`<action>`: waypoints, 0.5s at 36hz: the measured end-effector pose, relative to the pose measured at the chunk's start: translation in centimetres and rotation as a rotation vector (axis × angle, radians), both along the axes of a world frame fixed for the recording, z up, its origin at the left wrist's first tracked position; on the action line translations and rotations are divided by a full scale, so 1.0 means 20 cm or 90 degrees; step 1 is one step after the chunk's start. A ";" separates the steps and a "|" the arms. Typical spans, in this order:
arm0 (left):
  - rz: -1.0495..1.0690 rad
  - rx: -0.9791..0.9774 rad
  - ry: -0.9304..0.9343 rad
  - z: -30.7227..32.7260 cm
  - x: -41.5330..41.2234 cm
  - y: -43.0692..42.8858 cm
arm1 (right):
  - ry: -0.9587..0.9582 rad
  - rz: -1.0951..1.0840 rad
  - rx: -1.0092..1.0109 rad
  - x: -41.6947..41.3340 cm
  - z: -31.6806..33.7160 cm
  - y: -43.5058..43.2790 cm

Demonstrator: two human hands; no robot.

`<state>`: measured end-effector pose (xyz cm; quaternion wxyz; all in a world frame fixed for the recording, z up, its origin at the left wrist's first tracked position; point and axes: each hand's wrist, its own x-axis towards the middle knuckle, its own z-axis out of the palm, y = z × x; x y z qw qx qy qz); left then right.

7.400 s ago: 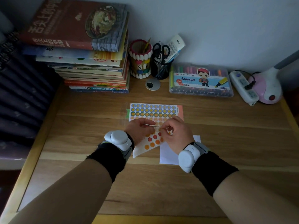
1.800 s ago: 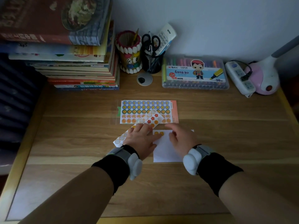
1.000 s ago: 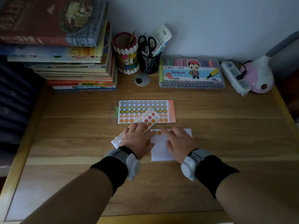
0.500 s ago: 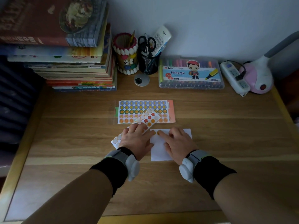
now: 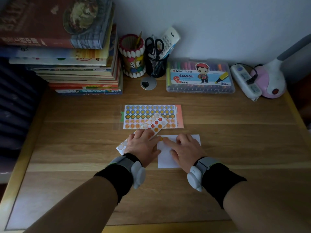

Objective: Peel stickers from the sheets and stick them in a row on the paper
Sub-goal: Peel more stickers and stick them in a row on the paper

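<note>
Wooden bench (image 5: 235, 148): left hand (image 5: 143, 147) lies flat and released on the tilted sticker sheet (image 5: 155, 122); right hand (image 5: 185, 150), unclenched, presses an orange sticker (image 5: 166, 138) onto the white paper (image 5: 196, 138).

wall (image 5: 218, 22): plain, pale | desk (image 5: 67, 140): wood planks, yellow edge | light: dim | left: perhaps dark fabric (image 5: 15, 106)

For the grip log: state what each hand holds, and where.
Nothing gripped. Left hand lies flat on the sticker sheet; right hand presses the paper, top left.
</note>
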<state>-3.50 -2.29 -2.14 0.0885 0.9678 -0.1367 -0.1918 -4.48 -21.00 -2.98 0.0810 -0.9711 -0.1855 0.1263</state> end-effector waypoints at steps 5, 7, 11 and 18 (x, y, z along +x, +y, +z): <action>-0.001 0.006 0.001 0.00 0.00 0.00 | 0.027 0.016 -0.007 0.02 0.00 -0.01; -0.001 0.005 0.003 0.00 0.00 0.00 | 0.029 0.012 -0.008 0.02 0.00 -0.01; 0.000 0.002 0.003 0.00 0.00 0.00 | 0.029 0.003 -0.021 0.02 -0.01 -0.01; 0.000 0.000 0.011 0.01 0.00 0.00 | 0.034 0.016 -0.023 0.03 0.00 -0.01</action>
